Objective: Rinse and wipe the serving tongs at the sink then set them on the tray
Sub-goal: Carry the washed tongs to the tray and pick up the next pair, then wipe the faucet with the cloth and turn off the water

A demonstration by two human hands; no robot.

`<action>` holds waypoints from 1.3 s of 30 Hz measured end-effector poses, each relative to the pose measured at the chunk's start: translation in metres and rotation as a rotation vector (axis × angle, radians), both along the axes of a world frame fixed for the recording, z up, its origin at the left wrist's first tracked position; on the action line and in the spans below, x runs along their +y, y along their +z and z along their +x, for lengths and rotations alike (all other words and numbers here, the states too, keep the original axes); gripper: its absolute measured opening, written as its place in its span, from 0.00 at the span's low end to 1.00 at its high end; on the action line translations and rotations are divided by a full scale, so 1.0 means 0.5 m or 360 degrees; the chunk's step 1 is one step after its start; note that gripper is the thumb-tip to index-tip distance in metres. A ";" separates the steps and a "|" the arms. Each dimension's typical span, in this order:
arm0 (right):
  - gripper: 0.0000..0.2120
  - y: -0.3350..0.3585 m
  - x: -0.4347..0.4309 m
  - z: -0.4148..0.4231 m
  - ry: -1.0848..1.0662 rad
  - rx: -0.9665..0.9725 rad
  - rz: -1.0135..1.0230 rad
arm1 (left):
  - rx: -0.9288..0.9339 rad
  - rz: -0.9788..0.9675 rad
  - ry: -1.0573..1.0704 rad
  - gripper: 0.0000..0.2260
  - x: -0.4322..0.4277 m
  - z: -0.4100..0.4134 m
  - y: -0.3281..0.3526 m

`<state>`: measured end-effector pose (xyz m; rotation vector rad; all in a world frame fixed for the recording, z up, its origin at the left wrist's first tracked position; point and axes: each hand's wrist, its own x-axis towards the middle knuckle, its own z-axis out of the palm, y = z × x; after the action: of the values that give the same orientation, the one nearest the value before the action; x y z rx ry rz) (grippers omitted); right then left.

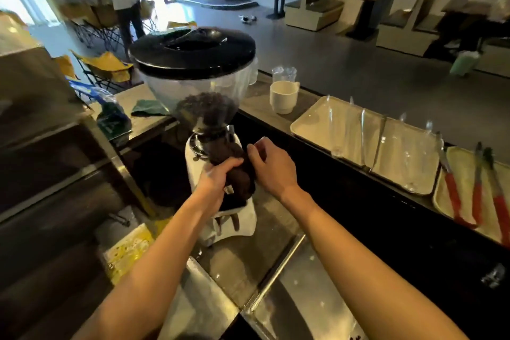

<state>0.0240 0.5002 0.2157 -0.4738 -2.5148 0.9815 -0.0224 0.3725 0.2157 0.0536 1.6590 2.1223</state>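
- Brown cloth (240, 174), dark and bunched, held up in front of the white coffee grinder (220, 218); left hand (218, 176) closed round its upper fold, right hand (271, 167) pinching its edge at 3 o'clock of the bundle.
- Serving tongs: no pair in either hand. Red-handled tongs (452, 196) lie on the cream tray (441, 201) at 3 o'clock of the frame; clear ones rest on the two trays beside it.
- Step in hand, by judgement: readying or putting by the wiping cloth; whether a pair is yet to be rinsed cannot be told.
- Next move calls for: one hand freed, a reach to 3 o'clock for a pair, then down to the steel sink (303, 298) at 6 o'clock.
- Surface: grey stone counter (254, 254), steel sink rim wet with droplets; white jug (284, 96) at 1 o'clock.
- Room: café floor, tables and bench seats at 1 to 2 o'clock; a person standing at 11 o'clock by bright windows.
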 end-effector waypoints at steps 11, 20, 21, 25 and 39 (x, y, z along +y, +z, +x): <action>0.12 -0.048 -0.492 -0.003 0.0501 -0.0092 -0.0054 | -0.0084 -0.0023 0.0478 0.15 -0.495 0.064 -0.083; 0.12 -0.137 -0.829 0.026 0.0935 -0.0238 0.0017 | -0.0190 -0.0023 0.0757 0.14 -0.838 0.174 -0.151; 0.12 -0.147 -0.852 0.029 0.0977 -0.0277 0.0003 | -0.0230 -0.0028 0.0793 0.18 -0.864 0.182 -0.165; 0.11 -0.204 -0.931 0.034 0.1257 -0.0468 -0.0147 | -0.0411 0.0009 0.0840 0.15 -0.950 0.205 -0.217; 0.09 -0.322 -1.044 -0.059 0.1930 -0.0667 0.0234 | -0.0515 -0.0129 0.0977 0.16 -1.060 0.211 -0.325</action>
<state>-0.0056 -0.0220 0.0545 1.1533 -3.1803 1.0807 0.0830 -0.1574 0.0534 -0.8791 1.6977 2.3053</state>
